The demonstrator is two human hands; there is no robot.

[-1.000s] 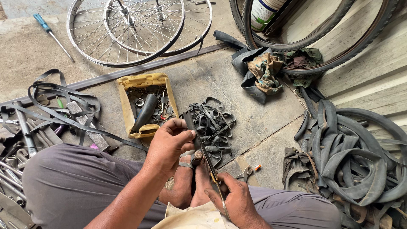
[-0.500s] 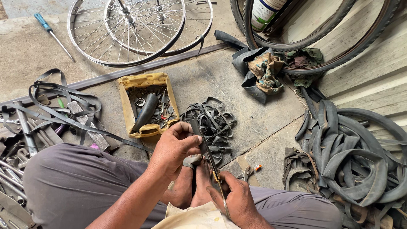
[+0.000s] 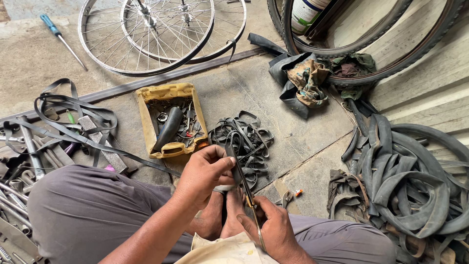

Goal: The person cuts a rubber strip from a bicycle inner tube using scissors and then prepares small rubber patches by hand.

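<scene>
- Rubber strip [image 3: 233,164] pinched in left hand [image 3: 202,173], over bare feet, just before heap of rubber bands [image 3: 244,139].
- Scissors [image 3: 249,200] gripped in right hand [image 3: 273,230], blades on strip.
- Mid-cut, seemingly; next needed: steady closing of blades.

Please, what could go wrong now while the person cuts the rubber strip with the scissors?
The left hand pinches the rubber strip right beside the scissors worked by the right hand, so the blades might nick a finger. The bare feet lie just under the cut and could possibly be jabbed if the scissors slip.
</scene>
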